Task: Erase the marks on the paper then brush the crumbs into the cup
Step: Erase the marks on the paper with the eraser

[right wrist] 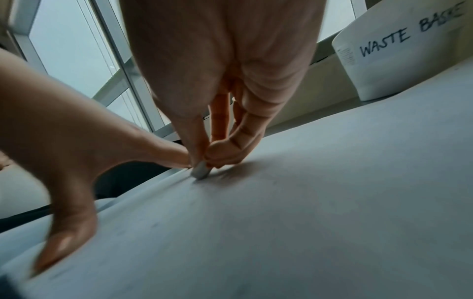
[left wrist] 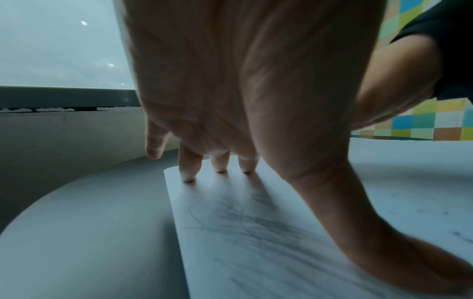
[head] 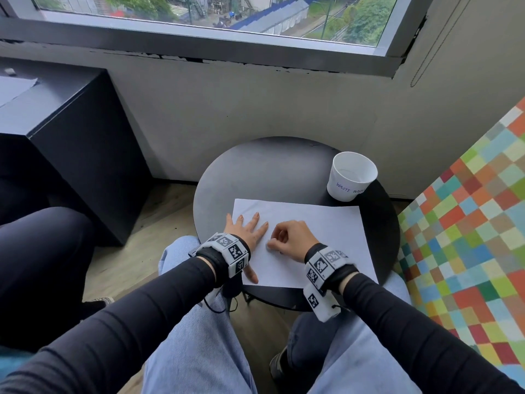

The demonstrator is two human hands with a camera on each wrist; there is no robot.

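Now right hand (head: 287,237) pinches eraser (right wrist: 200,172), seemingly touching paper (head: 326,223).

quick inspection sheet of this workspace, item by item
surface: round dark table, paper partly covering it
job's things: white paper with pencil scribbles; eraser tip on the sheet; white cup upright beyond the paper's far right corner
clutter: nothing seen
grippers: left hand flat, pressing the paper; right hand pinching the eraser
cables: thin black cord under the left wrist
surroundings: window, black cabinet, chequered seat
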